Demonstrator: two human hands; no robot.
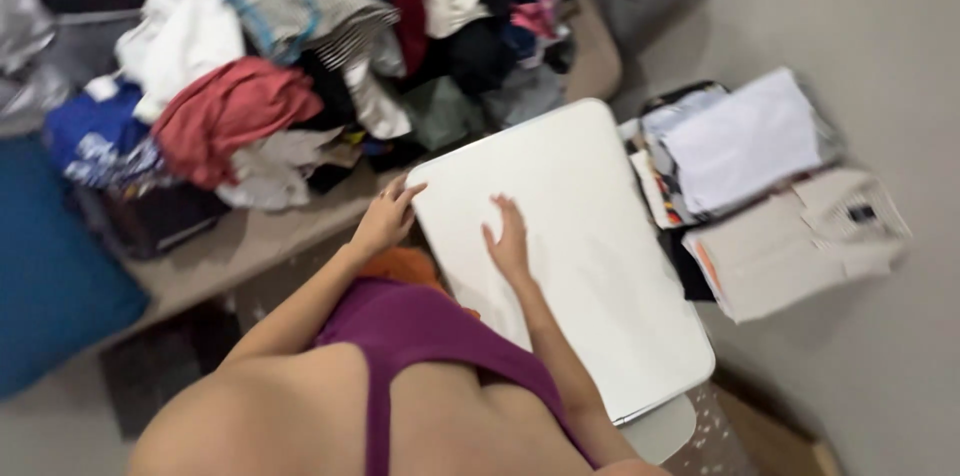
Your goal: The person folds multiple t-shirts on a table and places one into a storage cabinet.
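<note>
You are looking down on a plain grey floor [880, 356] lit evenly, with no hard shadows. A mound of mixed clothes [300, 56] fills the upper left, a red garment [230, 111] near its front edge, all resting on a low beige ledge [250, 236]. A blue cushion [50, 276] sits at the far left. On the floor to the right lie folded white fabrics [740, 141] and flat papers [780, 246].

white folding table [590, 266], top bare but for two hands; bed [250, 236] behind heaped with a clothes pile [300, 56].
</note>
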